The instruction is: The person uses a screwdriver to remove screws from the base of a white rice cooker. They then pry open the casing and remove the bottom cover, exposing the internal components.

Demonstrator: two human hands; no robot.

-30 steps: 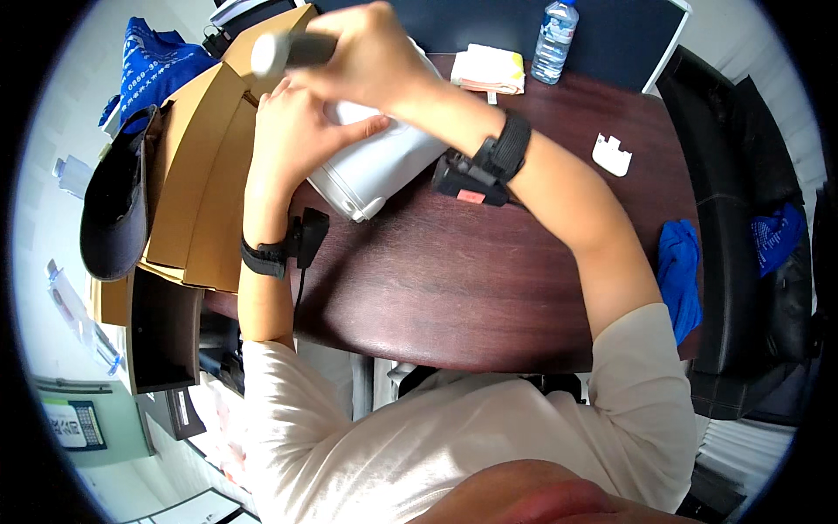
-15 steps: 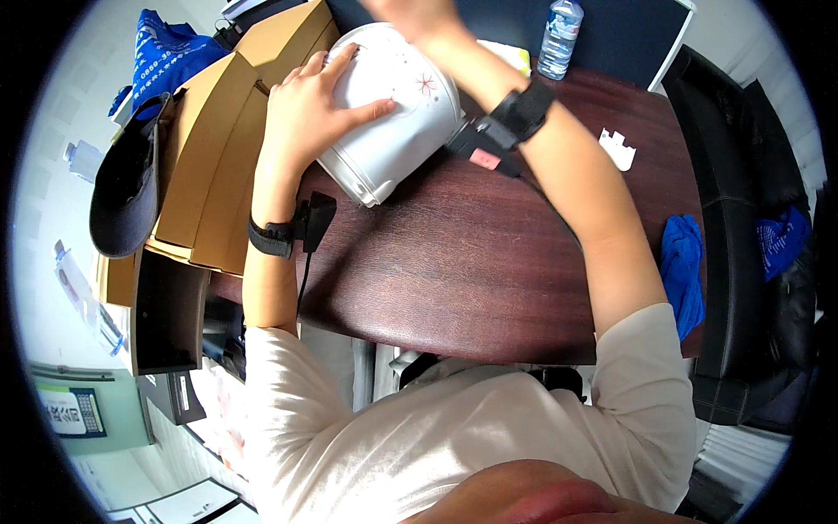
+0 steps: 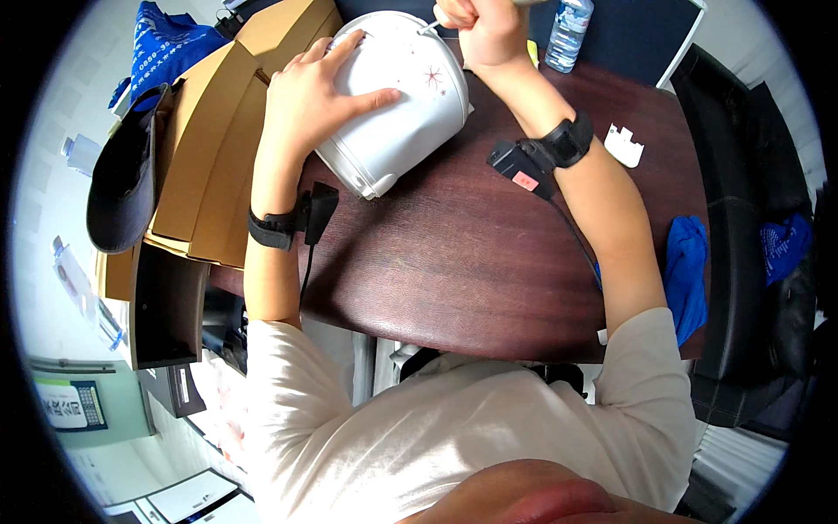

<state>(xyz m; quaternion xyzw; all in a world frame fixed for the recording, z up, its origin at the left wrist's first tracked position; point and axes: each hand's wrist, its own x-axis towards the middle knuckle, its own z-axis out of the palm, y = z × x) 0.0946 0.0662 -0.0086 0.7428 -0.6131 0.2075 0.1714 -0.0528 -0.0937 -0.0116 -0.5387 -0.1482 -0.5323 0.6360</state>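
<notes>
A white rounded appliance (image 3: pixel 397 131) with a red star-like flower print lies tilted at the far left of the dark table. My left hand (image 3: pixel 319 96) rests on its side, fingers spread and thumb stretched out over the white surface. Beyond its far right edge, my right hand (image 3: pixel 491 31) is closed in a fist. From that fist a thin pale rod (image 3: pixel 429 28) reaches to the appliance's edge; its kind is not clear. Part of what the right fist holds runs off the upper edge of the view. Each wrist wears a black strap with a small dark device.
Cardboard boxes (image 3: pixel 205 166) with a dark cap (image 3: pixel 131 175) stand at the left. A water bottle (image 3: pixel 569 35) is at the back, beside a dark partition (image 3: pixel 637 39). On the right lie a white cut-out piece (image 3: pixel 624 147) and a blue cloth (image 3: pixel 685 279). A black sofa (image 3: pixel 742 262) stands beyond.
My right hand has moved right and nearer, coming fully into view as a fist beside the appliance. My left hand stays spread on the appliance, which has barely shifted.
</notes>
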